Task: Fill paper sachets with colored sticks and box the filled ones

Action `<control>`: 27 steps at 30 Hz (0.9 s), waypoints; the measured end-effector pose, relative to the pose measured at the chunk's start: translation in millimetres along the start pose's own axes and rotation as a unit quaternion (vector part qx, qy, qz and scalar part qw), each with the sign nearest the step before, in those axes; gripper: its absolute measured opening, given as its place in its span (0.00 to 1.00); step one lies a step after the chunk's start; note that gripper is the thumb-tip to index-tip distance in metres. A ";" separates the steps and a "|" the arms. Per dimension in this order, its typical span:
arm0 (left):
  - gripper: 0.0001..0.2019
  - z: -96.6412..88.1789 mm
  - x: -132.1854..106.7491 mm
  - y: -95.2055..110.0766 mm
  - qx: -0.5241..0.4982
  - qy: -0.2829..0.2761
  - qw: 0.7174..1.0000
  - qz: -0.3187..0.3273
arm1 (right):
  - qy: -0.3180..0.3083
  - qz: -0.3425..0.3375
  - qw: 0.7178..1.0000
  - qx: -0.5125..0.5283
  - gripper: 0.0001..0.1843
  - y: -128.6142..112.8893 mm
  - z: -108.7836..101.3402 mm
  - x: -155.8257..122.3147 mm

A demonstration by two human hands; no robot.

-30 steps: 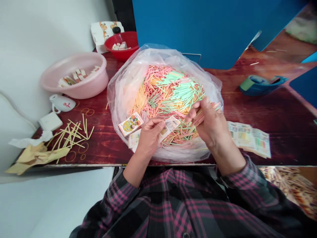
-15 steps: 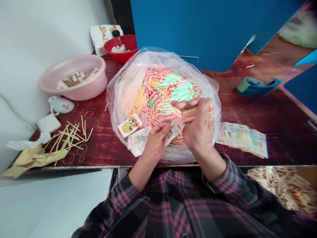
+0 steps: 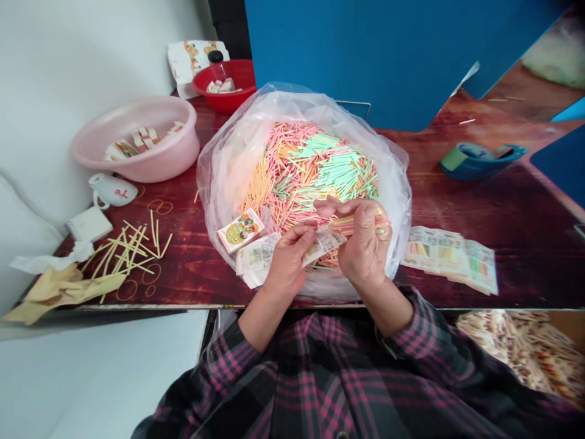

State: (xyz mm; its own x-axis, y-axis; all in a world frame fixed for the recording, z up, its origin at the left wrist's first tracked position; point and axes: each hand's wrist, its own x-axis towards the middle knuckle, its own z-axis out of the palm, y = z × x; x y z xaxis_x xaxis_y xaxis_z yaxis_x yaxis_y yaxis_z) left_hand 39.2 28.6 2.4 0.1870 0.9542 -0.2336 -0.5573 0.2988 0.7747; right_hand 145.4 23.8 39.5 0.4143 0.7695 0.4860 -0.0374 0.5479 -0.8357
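Note:
A transparent plastic bag (image 3: pixel 228 164) on the table holds a heap of thin pink, green and yellow sticks (image 3: pixel 311 164). Over the bag, my right hand (image 3: pixel 365 241) grips a small bunch of these sticks (image 3: pixel 361 224). My left hand (image 3: pixel 287 262) pinches a printed paper strip (image 3: pixel 324 246), whose far end reaches the bunch. Under my left hand lie loose printed papers (image 3: pixel 256 256). A small cartoon-printed box (image 3: pixel 241 230) rests on the bag beside them.
A pink basin (image 3: pixel 183 146) and red bowl (image 3: pixel 237 79) hold printed packets. Loose yellow sticks (image 3: pixel 128 247), a white jug (image 3: pixel 112 190) and tan paper (image 3: pixel 64 292) lie left. Printed sheets (image 3: pixel 450 259) and a blue tape dispenser (image 3: pixel 479 161) lie right. A blue panel (image 3: pixel 356 61) stands behind.
My hands have come closer together, with the printed strip now reaching the stick bunch. My right hand has closed further around the sticks since the earlier frames.

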 end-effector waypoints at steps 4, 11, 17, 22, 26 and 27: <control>0.16 2.6 0.2 -0.9 -0.011 0.016 1.000 -0.003 | 0.022 -0.012 0.999 0.038 0.16 0.8 -1.3 4.0; 0.17 3.1 1.1 -3.5 -0.018 0.026 0.999 -0.029 | 0.024 0.007 0.999 0.046 0.15 2.2 0.7 2.1; 0.18 3.3 -0.1 -4.7 -0.022 0.018 0.999 -0.029 | 0.032 0.027 0.998 0.052 0.16 0.5 -0.2 1.2; 0.16 8.8 -5.0 -8.7 -0.001 -0.030 0.999 -0.021 | 0.023 0.042 0.997 0.067 0.16 -1.8 0.3 2.7; 0.15 12.9 -7.4 -10.1 0.001 -0.033 0.999 -0.020 | 0.017 0.045 0.996 0.074 0.14 1.3 2.1 -0.4; 0.15 13.9 -7.9 -9.9 -0.004 -0.033 0.999 -0.023 | 0.017 0.044 0.996 0.079 0.14 2.3 2.5 -1.1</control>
State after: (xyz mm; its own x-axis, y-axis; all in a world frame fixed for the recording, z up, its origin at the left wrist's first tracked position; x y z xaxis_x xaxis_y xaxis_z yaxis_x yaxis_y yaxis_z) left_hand 54.5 18.0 4.7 0.2649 0.9365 -0.2298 -0.5527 0.3427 0.7597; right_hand 142.6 25.0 37.7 0.4329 0.8070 0.4018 -0.2169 0.5258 -0.8225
